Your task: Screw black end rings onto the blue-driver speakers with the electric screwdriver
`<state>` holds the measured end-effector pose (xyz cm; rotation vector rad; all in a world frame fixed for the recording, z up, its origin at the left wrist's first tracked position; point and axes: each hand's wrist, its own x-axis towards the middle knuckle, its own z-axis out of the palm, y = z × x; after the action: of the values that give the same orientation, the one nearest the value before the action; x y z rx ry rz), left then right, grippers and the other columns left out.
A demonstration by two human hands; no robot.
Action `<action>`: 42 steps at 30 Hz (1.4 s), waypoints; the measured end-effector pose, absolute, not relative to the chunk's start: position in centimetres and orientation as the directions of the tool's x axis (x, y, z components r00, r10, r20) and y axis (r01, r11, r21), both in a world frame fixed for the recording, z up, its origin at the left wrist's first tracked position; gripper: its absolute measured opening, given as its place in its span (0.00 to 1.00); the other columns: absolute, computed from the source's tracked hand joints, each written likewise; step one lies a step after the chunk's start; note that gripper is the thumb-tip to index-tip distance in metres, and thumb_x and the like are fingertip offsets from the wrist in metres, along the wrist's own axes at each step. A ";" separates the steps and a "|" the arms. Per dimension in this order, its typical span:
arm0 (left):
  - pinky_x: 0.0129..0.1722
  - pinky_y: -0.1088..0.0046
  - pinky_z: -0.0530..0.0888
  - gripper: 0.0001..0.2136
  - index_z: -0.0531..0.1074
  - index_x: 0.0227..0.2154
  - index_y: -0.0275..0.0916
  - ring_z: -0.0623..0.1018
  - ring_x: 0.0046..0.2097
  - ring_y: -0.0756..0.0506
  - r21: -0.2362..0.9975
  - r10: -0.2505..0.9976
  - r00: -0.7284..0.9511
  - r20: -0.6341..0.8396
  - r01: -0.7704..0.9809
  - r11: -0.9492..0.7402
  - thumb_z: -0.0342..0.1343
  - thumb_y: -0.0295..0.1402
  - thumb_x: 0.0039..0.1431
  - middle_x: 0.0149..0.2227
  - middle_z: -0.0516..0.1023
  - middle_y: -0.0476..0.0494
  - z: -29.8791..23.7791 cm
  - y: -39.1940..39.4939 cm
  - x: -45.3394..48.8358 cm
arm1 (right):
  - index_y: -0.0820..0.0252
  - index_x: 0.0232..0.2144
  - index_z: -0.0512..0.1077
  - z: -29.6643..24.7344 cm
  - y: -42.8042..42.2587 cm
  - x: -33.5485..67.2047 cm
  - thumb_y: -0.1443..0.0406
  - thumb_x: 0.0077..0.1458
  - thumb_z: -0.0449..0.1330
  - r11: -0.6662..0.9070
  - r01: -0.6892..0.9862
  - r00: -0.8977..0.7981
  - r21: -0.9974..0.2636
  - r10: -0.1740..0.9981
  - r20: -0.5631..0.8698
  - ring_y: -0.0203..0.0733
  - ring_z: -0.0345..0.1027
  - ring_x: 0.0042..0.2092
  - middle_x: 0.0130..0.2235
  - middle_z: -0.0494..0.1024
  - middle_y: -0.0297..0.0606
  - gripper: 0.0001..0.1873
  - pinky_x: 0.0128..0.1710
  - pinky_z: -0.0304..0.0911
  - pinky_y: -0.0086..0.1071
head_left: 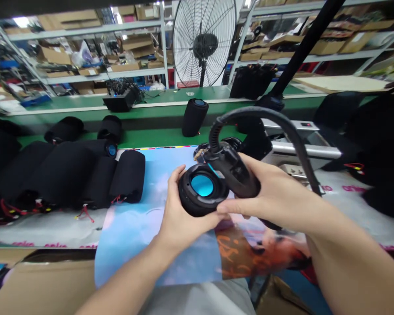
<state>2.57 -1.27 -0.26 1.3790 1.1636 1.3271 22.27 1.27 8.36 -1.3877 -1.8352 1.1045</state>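
Observation:
A black cylindrical speaker [190, 197] with a shiny blue disc in its end is tilted toward me. My left hand [180, 214] wraps round its near and left side, thumb along the lower rim. In my right hand [265, 192] is a black glue gun [234, 168], fed by a thick curved hose. Its nozzle end, with brownish residue, points away past the speaker's far rim. My right thumb also touches the speaker's edge. Underneath lies a glossy printed sheet [131, 236], mostly blue with an orange-brown picture at right. The right fingers are partly hidden behind the gun.
Several black fabric-covered cylinders [128, 177] with red wires lie at left. Another speaker [195, 117] stands upright on the green bench behind. At right is a metal device [302, 148] beside the hose. A large fan [205, 43] and shelves of cardboard boxes [136, 46] fill the background.

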 end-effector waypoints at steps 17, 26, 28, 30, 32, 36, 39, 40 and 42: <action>0.68 0.46 0.73 0.47 0.66 0.61 0.46 0.77 0.67 0.28 0.986 0.982 0.083 0.168 -0.003 -0.168 0.84 0.43 0.38 0.63 0.79 0.37 0.0 -1.1 1.7 | 0.51 0.53 0.81 9.3 2.7 22.4 0.58 0.42 0.76 0.195 0.492 -0.442 -0.848 0.895 -0.051 0.41 0.77 0.37 0.46 0.82 0.36 0.32 0.31 0.74 0.25; 0.65 0.46 0.74 0.47 0.65 0.58 0.45 0.79 0.64 0.28 0.984 0.976 0.119 0.180 -0.015 -0.180 0.85 0.45 0.36 0.60 0.78 0.37 0.0 -0.6 1.3 | 0.51 0.53 0.80 9.9 3.1 21.9 0.60 0.39 0.75 0.171 0.575 -0.418 -0.800 0.902 -0.108 0.38 0.74 0.36 0.40 0.82 0.32 0.34 0.30 0.69 0.22; 0.64 0.46 0.75 0.47 0.64 0.57 0.45 0.79 0.64 0.29 0.982 0.971 0.150 0.185 -0.008 -0.186 0.85 0.45 0.35 0.60 0.79 0.37 -0.1 -0.4 1.1 | 0.50 0.53 0.80 9.8 3.1 21.9 0.59 0.39 0.77 0.192 0.592 -0.417 -0.783 0.904 -0.094 0.37 0.73 0.35 0.38 0.82 0.31 0.35 0.31 0.68 0.22; 0.64 0.47 0.76 0.47 0.64 0.57 0.46 0.79 0.63 0.29 0.979 0.965 0.168 0.202 0.000 -0.205 0.85 0.45 0.35 0.60 0.79 0.38 -0.2 -0.3 1.0 | 0.49 0.53 0.79 9.6 2.8 21.8 0.58 0.39 0.77 0.197 0.605 -0.409 -0.771 0.908 -0.089 0.38 0.72 0.35 0.37 0.82 0.31 0.35 0.31 0.67 0.23; 0.64 0.48 0.76 0.47 0.63 0.58 0.46 0.80 0.63 0.30 0.973 0.958 0.175 0.226 0.008 -0.231 0.84 0.45 0.37 0.60 0.79 0.38 -0.4 -0.3 1.1 | 0.47 0.53 0.79 9.5 2.4 21.7 0.59 0.41 0.75 0.188 0.621 -0.394 -0.761 0.914 -0.096 0.38 0.73 0.35 0.37 0.83 0.30 0.33 0.31 0.66 0.24; 0.69 0.47 0.73 0.49 0.61 0.63 0.47 0.77 0.68 0.29 0.957 0.937 0.199 0.286 -0.017 -0.289 0.83 0.47 0.41 0.66 0.76 0.35 -0.2 0.0 0.8 | 0.48 0.52 0.78 9.4 1.6 21.7 0.59 0.42 0.72 0.193 0.680 -0.347 -0.708 0.935 -0.079 0.38 0.73 0.33 0.37 0.82 0.30 0.31 0.29 0.64 0.25; 0.74 0.46 0.68 0.58 0.61 0.67 0.47 0.71 0.73 0.26 0.952 0.912 0.277 0.303 -0.044 -0.303 0.84 0.52 0.34 0.72 0.71 0.33 0.5 0.6 0.2 | 0.49 0.50 0.78 9.2 1.8 21.8 0.58 0.43 0.75 0.157 0.624 -0.362 -0.766 0.926 -0.104 0.37 0.73 0.33 0.35 0.82 0.29 0.29 0.29 0.66 0.24; 0.74 0.46 0.67 0.58 0.62 0.67 0.46 0.71 0.73 0.26 0.954 0.908 0.296 0.295 -0.043 -0.296 0.84 0.53 0.33 0.71 0.72 0.33 0.7 0.8 0.0 | 0.50 0.49 0.78 9.0 1.9 21.8 0.58 0.43 0.76 0.139 0.591 -0.371 -0.794 0.921 -0.115 0.37 0.73 0.34 0.36 0.82 0.28 0.29 0.29 0.67 0.24; 0.72 0.46 0.70 0.52 0.67 0.64 0.46 0.76 0.69 0.27 0.958 0.915 0.289 0.282 -0.034 -0.284 0.83 0.53 0.37 0.67 0.78 0.35 0.9 1.1 -0.2 | 0.52 0.48 0.78 8.7 2.0 21.8 0.59 0.40 0.77 0.110 0.541 -0.371 -0.834 0.921 -0.119 0.36 0.73 0.33 0.35 0.82 0.29 0.29 0.29 0.68 0.25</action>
<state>-0.19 1.13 0.93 1.5492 0.8399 1.1811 21.83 2.04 8.73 -1.4198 -1.9617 1.1727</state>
